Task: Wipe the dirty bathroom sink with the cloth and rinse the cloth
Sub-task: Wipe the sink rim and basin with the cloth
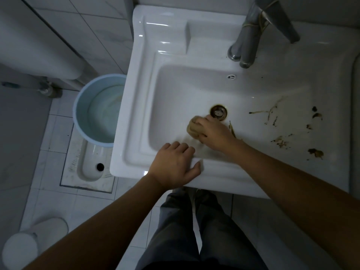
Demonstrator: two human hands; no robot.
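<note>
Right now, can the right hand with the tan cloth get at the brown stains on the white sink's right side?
Probably yes: the right hand grips the tan cloth beside the metal drain, and nothing stands between it and the brown stains on the white ceramic sink.

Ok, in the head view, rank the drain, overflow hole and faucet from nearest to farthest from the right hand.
1. Drain, in the sink floor, right beside the right hand.
2. Overflow hole, higher on the back wall.
3. Faucet, on the rear ledge.
</note>
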